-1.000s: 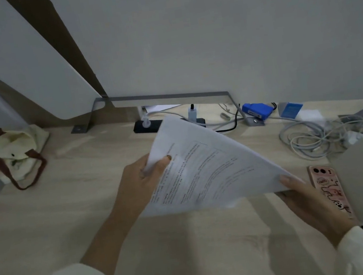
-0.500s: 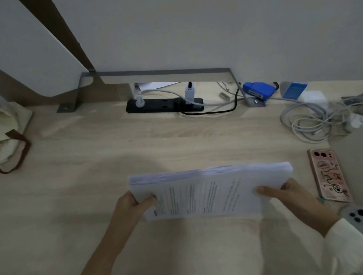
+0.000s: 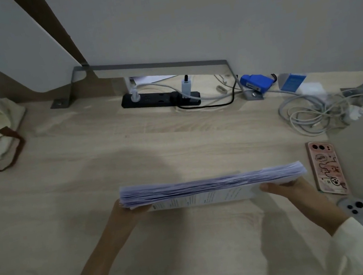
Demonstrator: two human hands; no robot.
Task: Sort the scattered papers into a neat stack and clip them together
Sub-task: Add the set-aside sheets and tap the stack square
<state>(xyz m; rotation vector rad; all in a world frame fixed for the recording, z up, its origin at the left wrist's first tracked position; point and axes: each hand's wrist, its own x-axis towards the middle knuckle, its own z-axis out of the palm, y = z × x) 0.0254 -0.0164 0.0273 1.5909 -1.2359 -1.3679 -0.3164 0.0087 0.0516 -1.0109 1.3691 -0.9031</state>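
- Paper stack (image 3: 213,185) held edge-up over the desk (image 3: 87,173), just left of the pink-cased phone (image 3: 326,168); left hand (image 3: 125,211) grips the end farthest from that phone.
- Top edges look ragged: I'd ease both grips and tap the bottom edge down so sheets settle level.
- Right hand (image 3: 285,189) pinches the end nearest the phone; keep it square.

Dim, cool light is leaving soft shadows on the desk (image 3: 87,173). Wide-angle distortion is bending the edges; the paper stack (image 3: 205,184) is blurring.
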